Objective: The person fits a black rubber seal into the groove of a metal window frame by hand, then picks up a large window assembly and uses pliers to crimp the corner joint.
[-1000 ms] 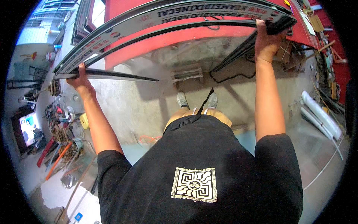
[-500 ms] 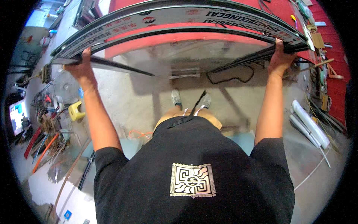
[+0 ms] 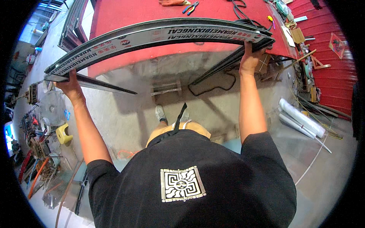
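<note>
1) Between the left hand and the right hand, out ahead of the body: a pale-faced metal frame, long axis crosswise, with one hand near each end and neither clearly nearer
2) Clamped on the frame at both ends, thumbs on the near side; cannot tell the lay of the hidden fingers
3) Beside the red-topped table, with dark side pieces slanting down toward the concrete floor
4) On the red top, pliers and black cable; farther left, a yellow stool
</note>
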{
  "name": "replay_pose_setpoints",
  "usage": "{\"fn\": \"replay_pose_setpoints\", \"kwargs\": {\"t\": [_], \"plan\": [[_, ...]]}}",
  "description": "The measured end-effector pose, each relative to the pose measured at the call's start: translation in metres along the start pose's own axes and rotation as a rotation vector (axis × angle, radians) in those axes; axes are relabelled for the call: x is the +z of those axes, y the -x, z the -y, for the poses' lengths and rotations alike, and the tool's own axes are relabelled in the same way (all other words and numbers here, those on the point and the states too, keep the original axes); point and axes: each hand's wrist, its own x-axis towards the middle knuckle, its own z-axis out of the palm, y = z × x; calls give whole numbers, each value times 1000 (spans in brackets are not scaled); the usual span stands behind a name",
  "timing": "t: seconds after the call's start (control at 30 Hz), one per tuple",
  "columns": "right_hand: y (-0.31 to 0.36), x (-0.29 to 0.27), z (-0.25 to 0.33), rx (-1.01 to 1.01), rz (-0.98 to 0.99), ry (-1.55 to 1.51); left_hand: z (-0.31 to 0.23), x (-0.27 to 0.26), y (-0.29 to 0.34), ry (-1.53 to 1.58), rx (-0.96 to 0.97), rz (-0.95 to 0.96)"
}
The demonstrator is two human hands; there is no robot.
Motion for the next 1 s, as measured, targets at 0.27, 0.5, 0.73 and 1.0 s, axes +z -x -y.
{"fn": "replay_pose_setpoints", "kwargs": {"t": [0.27,0.5,0.73,1.0], "plan": [[-4,-15,-4,16,78,-52,-8,-5,4,139,17,20],[-10,-14,23,-151,151,230,5,-22,-14,30,-23,77],[-12,-15,6,-112,154,15,16,-26,-14,79,43,65],[-14,-17,-9,-228,162,168,13,-21,-9,77,49,43]]}}
